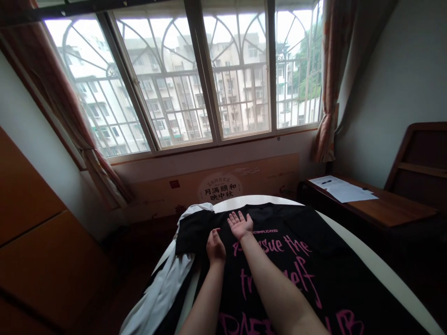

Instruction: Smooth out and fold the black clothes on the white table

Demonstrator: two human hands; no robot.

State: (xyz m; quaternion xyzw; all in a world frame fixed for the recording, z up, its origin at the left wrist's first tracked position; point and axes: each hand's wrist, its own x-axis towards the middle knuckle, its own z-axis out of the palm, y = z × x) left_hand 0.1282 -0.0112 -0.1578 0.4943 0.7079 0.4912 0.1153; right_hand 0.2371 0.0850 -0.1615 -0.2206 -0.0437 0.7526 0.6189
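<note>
Showed right hand (240,226) palm-up, empty; cupped empty left hand (216,246) loosely, over black T-shirt (310,260), spread flat presumably for support!

black shirt (349,274): cut off (bottom) | pink lettering (296,245): partly behind right forearm (279,284)

This looks like a room in a home: patterned curtains (56,88) hang either side of the wide window (206,83), apartment blocks (228,88) rise beyond the window, a wooden desk (394,204) stands right of it, and a black T-shirt (331,260) covers a white table (258,199) before it.
</note>
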